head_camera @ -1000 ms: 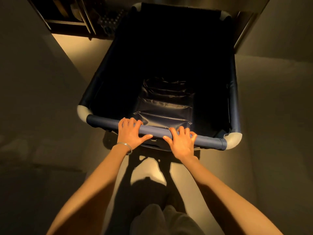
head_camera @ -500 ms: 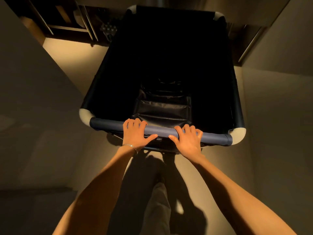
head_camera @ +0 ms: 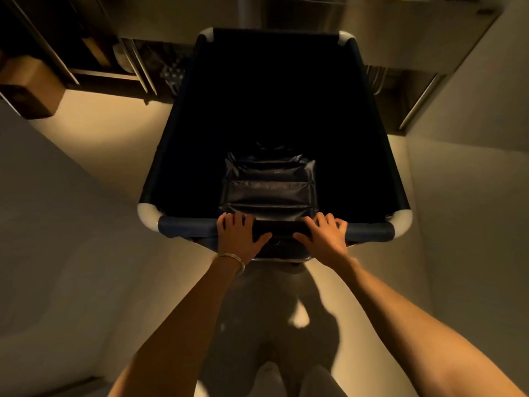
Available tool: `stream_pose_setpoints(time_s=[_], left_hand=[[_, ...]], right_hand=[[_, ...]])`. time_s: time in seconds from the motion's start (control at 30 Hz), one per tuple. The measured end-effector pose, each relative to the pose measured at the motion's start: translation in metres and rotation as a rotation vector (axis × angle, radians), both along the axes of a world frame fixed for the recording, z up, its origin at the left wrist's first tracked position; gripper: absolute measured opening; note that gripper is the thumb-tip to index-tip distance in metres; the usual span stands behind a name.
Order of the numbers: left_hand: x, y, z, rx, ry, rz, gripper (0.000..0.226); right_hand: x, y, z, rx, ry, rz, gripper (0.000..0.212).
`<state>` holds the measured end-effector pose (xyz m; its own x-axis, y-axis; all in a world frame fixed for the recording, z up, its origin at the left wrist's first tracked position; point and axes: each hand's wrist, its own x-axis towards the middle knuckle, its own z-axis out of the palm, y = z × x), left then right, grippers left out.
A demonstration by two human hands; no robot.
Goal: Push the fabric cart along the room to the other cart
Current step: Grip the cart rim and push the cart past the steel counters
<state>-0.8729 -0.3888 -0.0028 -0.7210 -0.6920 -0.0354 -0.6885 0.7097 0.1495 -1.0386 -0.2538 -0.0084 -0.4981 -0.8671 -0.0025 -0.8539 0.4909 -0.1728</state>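
The fabric cart (head_camera: pixel 183 226) is a deep, dark blue cloth bin with white rounded corners, and it fills the middle of the view. Its inside is nearly black, with shiny dark folded material at the bottom near me. My left hand (head_camera: pixel 239 236), a thin bangle on its wrist, is wrapped over the padded near rail. My right hand (head_camera: pixel 325 234) grips the same rail a little to the right. No second cart can be made out.
A narrow, pale floor (head_camera: pixel 106 133) runs between plain walls on both sides. Dark shelving (head_camera: pixel 94 58) and a cardboard box (head_camera: pixel 34 81) stand at the far left. A metal cabinet (head_camera: pixel 400 32) with rails stands beyond the cart's far end.
The cart has rolled forward along the corridor, and the shelving and metal cabinet ahead look closer. Both hands stay on the near rail, now slightly further apart.
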Motion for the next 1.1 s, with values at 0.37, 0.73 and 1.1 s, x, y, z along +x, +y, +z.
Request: stream_pose_setpoints(time_s=[0.37,0.73,1.1], left_hand=[[-0.087,-0.060,-0.004,-0.010,0.053,0.160,0.067],[-0.176,-0.100,-0.008,-0.029,0.094,0.376,0.065],[-0.223,-0.094,-0.010,-0.013,0.071,0.459,0.065]], right_hand=[[-0.102,-0.084,-0.005,0.013,-0.027,0.094,0.066],[-0.214,-0.170,-0.001,0.012,0.006,0.339,0.061],[-0.281,-0.212,0.001,0.002,0.041,0.537,0.069]])
